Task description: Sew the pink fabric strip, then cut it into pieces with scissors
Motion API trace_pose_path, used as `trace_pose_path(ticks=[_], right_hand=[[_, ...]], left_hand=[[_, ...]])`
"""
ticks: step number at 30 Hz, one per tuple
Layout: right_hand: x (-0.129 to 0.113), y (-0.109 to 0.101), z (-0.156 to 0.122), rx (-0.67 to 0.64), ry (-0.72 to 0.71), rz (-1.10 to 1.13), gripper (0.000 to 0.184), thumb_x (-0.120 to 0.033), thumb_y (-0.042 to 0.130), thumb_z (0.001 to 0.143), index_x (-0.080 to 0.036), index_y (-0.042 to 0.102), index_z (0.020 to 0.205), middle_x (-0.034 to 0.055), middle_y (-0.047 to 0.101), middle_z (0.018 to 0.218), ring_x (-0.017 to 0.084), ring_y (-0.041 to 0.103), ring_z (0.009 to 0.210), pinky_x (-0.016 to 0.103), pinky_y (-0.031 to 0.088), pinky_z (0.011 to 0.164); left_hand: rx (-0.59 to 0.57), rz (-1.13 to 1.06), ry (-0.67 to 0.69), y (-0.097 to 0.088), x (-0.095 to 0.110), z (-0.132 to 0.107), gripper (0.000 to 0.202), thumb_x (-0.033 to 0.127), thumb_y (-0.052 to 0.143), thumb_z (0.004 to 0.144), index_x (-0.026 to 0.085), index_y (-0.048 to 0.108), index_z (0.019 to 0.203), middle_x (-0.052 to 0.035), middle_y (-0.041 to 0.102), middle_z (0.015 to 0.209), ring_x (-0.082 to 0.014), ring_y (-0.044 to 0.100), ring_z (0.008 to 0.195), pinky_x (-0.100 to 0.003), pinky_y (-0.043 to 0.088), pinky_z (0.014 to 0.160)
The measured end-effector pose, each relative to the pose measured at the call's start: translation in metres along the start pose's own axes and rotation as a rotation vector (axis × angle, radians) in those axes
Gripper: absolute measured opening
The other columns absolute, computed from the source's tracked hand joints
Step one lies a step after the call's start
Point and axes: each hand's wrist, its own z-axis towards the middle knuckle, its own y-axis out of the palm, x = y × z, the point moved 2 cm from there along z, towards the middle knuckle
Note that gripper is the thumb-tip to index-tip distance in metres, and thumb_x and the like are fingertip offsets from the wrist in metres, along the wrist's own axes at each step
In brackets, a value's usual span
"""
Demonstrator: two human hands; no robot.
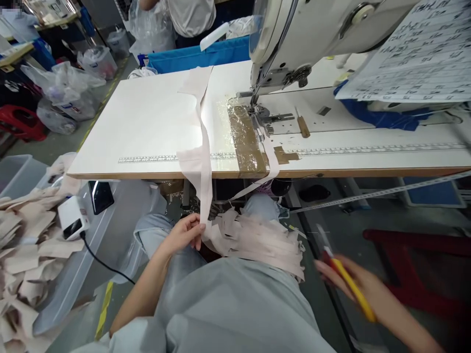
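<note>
My left hand [185, 234] pinches a long pale pink fabric strip [203, 152] that hangs from the white sewing table [147, 113] down to my lap. A stack of similar pink fabric pieces [263, 240] lies across my knees. My right hand [358, 289], blurred by motion, is low at the right and grips a yellow-handled tool [351, 284] with a thin metal tip. A second narrow strip [270, 164] runs from under the sewing machine's presser foot [257, 115] over the table's edge.
The sewing machine head [312, 39] stands at the back right, with a printed paper sheet [415, 54] beside it. A bin with pink fabric scraps [25, 245] sits at the left with a phone [100, 196] and a white charger [72, 220]. Another person stands behind a blue bin [198, 54]. Red stool [419, 264] at right.
</note>
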Motion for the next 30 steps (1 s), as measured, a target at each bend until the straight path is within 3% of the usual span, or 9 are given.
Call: trace_pose_path(ticks=[2,5,8,12,21,30], right_hand=[[-0.028,0.029,0.010,-0.308,-0.037,0.143,0.048,-0.069,0.048,0.084,-0.023,0.051,0.069,0.0059,0.052,0.065,0.019,0.053,0.058,0.032,0.048,0.053],[-0.079,0.057,0.028,-0.578,-0.191,0.161,0.044,-0.064,0.051,0.085,-0.022,0.046,0.071,0.0001,0.045,0.067,0.017,0.047,0.060,0.029,0.042,0.053],[-0.114,0.070,0.050,-0.717,-0.338,0.045,0.045,-0.060,0.053,0.084,-0.021,0.041,0.067,-0.0034,0.038,0.063,0.013,0.038,0.057,0.025,0.033,0.051],[-0.132,0.085,0.072,-0.830,-0.389,-0.069,0.048,-0.060,0.054,0.082,-0.021,0.036,0.061,-0.0046,0.034,0.058,0.012,0.031,0.054,0.024,0.024,0.048],[-0.148,0.102,0.087,-0.857,-0.482,-0.205,0.050,-0.063,0.049,0.082,-0.021,0.032,0.061,-0.0049,0.033,0.056,0.011,0.031,0.052,0.024,0.023,0.047],[-0.148,0.100,0.089,-0.606,-0.593,-0.484,0.050,-0.067,0.052,0.080,-0.022,0.037,0.063,-0.0011,0.045,0.058,0.014,0.036,0.052,0.027,0.022,0.049]], left_hand=[[0.054,-0.011,0.005,0.006,0.000,0.001,0.040,0.056,0.060,0.080,0.017,0.053,0.082,0.0045,0.053,0.044,-0.0091,0.051,0.038,-0.017,0.031,0.040],[0.107,-0.080,-0.034,0.012,-0.006,-0.002,0.043,0.058,0.064,0.076,0.016,0.054,0.079,0.0021,0.057,0.046,-0.0110,0.056,0.040,-0.017,0.034,0.040],[0.127,-0.176,-0.089,0.014,-0.015,-0.010,0.044,0.058,0.067,0.073,0.016,0.056,0.082,-0.0030,0.067,0.058,-0.0166,0.067,0.055,-0.021,0.046,0.049],[0.173,-0.259,-0.108,0.015,-0.021,-0.018,0.044,0.054,0.073,0.069,0.015,0.060,0.082,-0.0062,0.072,0.071,-0.0201,0.071,0.070,-0.023,0.052,0.057],[0.249,-0.291,-0.127,0.010,-0.021,-0.021,0.044,0.052,0.077,0.065,0.012,0.063,0.080,-0.0089,0.072,0.069,-0.0211,0.071,0.067,-0.023,0.052,0.056],[0.259,-0.317,-0.121,0.009,-0.020,-0.021,0.040,0.048,0.078,0.065,0.012,0.065,0.077,-0.0095,0.073,0.070,-0.0226,0.071,0.067,-0.025,0.053,0.057]])
